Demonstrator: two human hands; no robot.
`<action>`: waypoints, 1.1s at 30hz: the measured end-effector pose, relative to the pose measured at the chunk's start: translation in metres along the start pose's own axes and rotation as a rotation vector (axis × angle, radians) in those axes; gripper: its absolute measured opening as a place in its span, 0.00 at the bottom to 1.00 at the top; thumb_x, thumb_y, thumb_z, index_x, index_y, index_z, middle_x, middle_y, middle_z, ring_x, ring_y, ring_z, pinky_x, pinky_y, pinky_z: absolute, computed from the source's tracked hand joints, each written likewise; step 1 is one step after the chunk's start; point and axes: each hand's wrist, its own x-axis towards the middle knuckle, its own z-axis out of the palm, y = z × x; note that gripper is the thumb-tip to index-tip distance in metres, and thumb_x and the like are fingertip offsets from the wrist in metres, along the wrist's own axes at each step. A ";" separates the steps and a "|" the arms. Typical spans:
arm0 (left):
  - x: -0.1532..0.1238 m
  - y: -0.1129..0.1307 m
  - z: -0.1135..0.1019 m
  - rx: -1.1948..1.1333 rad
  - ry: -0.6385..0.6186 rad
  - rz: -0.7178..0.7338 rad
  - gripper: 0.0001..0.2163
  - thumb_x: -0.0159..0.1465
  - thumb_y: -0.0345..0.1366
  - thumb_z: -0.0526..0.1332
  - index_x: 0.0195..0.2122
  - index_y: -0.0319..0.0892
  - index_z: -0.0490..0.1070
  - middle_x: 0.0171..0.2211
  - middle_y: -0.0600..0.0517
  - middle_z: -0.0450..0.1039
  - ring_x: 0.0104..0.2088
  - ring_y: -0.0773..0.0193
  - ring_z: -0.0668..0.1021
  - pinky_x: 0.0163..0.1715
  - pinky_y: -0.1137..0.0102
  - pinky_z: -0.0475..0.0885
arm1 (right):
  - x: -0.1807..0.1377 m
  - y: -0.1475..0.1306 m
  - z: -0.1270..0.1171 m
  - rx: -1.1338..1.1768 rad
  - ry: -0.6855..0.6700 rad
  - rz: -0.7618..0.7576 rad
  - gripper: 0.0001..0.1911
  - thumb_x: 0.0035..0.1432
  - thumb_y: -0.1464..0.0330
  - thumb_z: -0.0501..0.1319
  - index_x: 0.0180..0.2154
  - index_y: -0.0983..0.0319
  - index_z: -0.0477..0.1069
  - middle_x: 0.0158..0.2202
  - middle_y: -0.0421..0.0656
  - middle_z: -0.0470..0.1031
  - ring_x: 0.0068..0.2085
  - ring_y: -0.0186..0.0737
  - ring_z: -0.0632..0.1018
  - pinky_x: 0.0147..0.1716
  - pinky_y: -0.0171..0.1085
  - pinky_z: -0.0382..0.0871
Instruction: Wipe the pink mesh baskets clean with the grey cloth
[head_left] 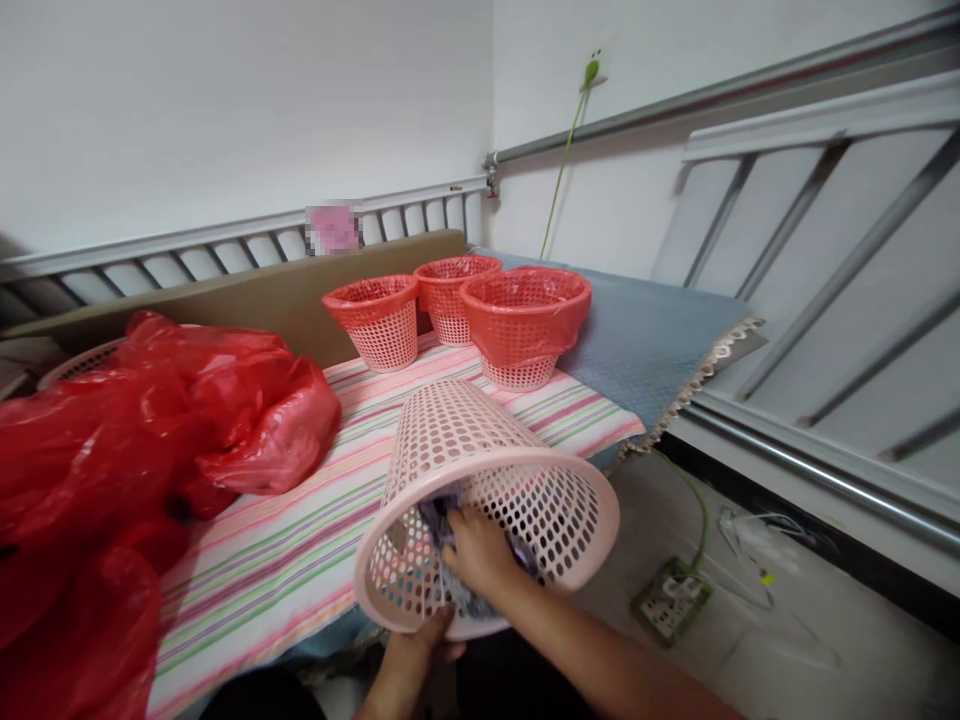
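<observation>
A pink perforated basket lies tipped on its side at the near edge of the striped cloth, its mouth toward the person; the right hand reaches inside it, fingers closed on a dark rag; the left hand grips the basket's lower rim from beneath. Red plastic bags are heaped just to the left; three lined baskets stand behind, well apart; a power strip lies on the floor to the right.
</observation>
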 end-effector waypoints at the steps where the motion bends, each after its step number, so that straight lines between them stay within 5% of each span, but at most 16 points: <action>1: 0.000 -0.002 0.000 -0.004 -0.001 0.013 0.36 0.42 0.44 0.73 0.52 0.40 0.64 0.44 0.42 0.76 0.38 0.49 0.80 0.26 0.67 0.76 | -0.020 0.000 0.000 -0.015 -0.025 -0.028 0.14 0.48 0.68 0.56 0.38 0.63 0.73 0.39 0.51 0.75 0.41 0.49 0.75 0.39 0.42 0.67; 4: 0.002 -0.005 0.000 -0.027 -0.020 0.037 0.35 0.41 0.46 0.74 0.49 0.40 0.65 0.38 0.45 0.77 0.30 0.54 0.80 0.25 0.67 0.76 | -0.058 -0.002 -0.001 -0.021 -0.053 -0.037 0.12 0.48 0.68 0.56 0.37 0.60 0.72 0.38 0.47 0.74 0.41 0.47 0.75 0.39 0.41 0.67; 7: 0.008 -0.003 0.000 -0.055 -0.031 0.005 0.34 0.42 0.45 0.73 0.48 0.39 0.64 0.33 0.48 0.77 0.28 0.55 0.80 0.27 0.65 0.76 | -0.050 -0.007 -0.003 -0.046 -0.043 -0.013 0.12 0.49 0.68 0.55 0.38 0.61 0.71 0.39 0.47 0.74 0.41 0.46 0.75 0.40 0.39 0.67; 14: 0.009 -0.001 0.000 -0.113 -0.034 -0.071 0.35 0.43 0.44 0.74 0.50 0.40 0.62 0.44 0.40 0.77 0.40 0.48 0.81 0.33 0.63 0.78 | 0.052 -0.005 0.000 -0.005 0.070 0.026 0.17 0.54 0.69 0.55 0.44 0.66 0.72 0.44 0.54 0.75 0.46 0.51 0.75 0.46 0.44 0.66; 18: 0.007 0.001 0.004 -0.091 -0.024 -0.069 0.35 0.43 0.44 0.74 0.51 0.42 0.63 0.45 0.42 0.77 0.38 0.49 0.81 0.29 0.65 0.78 | 0.113 0.004 0.008 0.058 0.172 0.017 0.22 0.62 0.67 0.47 0.57 0.60 0.63 0.60 0.47 0.64 0.60 0.47 0.63 0.59 0.46 0.53; 21: 0.010 0.004 0.004 -0.066 -0.030 -0.091 0.32 0.45 0.45 0.73 0.48 0.40 0.65 0.40 0.42 0.79 0.33 0.52 0.82 0.30 0.66 0.77 | 0.139 0.008 0.018 0.090 0.203 0.011 0.21 0.64 0.64 0.46 0.56 0.56 0.63 0.59 0.43 0.65 0.62 0.46 0.60 0.62 0.47 0.46; 29: -0.005 0.047 -0.042 0.062 0.001 -0.052 0.42 0.44 0.53 0.71 0.56 0.35 0.62 0.33 0.42 0.81 0.31 0.52 0.82 0.29 0.66 0.77 | 0.135 0.013 0.020 0.094 0.227 -0.020 0.20 0.63 0.62 0.48 0.54 0.56 0.66 0.56 0.45 0.68 0.61 0.49 0.60 0.61 0.49 0.45; 33: -0.018 0.064 -0.045 0.204 -0.028 -0.020 0.43 0.49 0.51 0.69 0.59 0.32 0.57 0.22 0.45 0.80 0.26 0.54 0.82 0.24 0.68 0.76 | 0.132 0.006 0.012 0.112 0.177 -0.046 0.20 0.63 0.66 0.48 0.53 0.57 0.67 0.56 0.44 0.68 0.60 0.47 0.61 0.61 0.46 0.46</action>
